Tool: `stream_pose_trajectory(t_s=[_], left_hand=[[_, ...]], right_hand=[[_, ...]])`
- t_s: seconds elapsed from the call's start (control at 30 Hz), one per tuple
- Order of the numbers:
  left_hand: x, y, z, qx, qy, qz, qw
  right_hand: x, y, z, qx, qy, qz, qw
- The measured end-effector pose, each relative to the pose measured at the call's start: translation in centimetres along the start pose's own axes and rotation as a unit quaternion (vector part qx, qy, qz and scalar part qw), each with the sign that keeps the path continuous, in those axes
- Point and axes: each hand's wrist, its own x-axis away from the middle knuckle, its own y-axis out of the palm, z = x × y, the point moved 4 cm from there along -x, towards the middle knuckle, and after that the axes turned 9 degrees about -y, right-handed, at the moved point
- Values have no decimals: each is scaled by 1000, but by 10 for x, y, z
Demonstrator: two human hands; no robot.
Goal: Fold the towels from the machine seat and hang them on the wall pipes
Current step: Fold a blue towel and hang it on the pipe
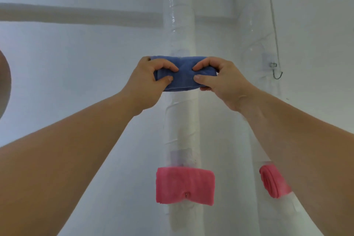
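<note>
My left hand [151, 82] and right hand [218, 80] both pinch the folded blue towel [184, 72], held crosswise, centred before the pipe [182, 120].

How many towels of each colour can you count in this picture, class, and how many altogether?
Blue towel: 1, the blue towel gripped by the left hand and the right hand.
Pink towels: 2, the pink towel on the middle pipe and the pink towel on the right pipe, partly hidden by a forearm.
Total: 3
</note>
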Motion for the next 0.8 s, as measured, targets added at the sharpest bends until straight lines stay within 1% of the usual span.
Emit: stream_pose_trajectory(t_s=[0.1,0.17,0.3,0.53,0.67,0.8], left_hand=[[-19,-4,2,-7,10,41,999],[-31,-4,0,-9,-1,56,998],[-52,3,-7,-16,-26,65,997],[-85,8,-17,-1,-20,82,996],[-83,21,-39,37,-46,67,996],[-84,30,-49,72,-57,81,992]], right_hand=[[-25,4,2,18,-25,1,1000],[-41,5,5,32,-37,0,999],[-66,9,19,33,-46,0,998],[-92,9,48,-21,-32,22,999],[-89,11,64,-10,-38,17,999],[-90,12,71,-23,-47,37,998]])
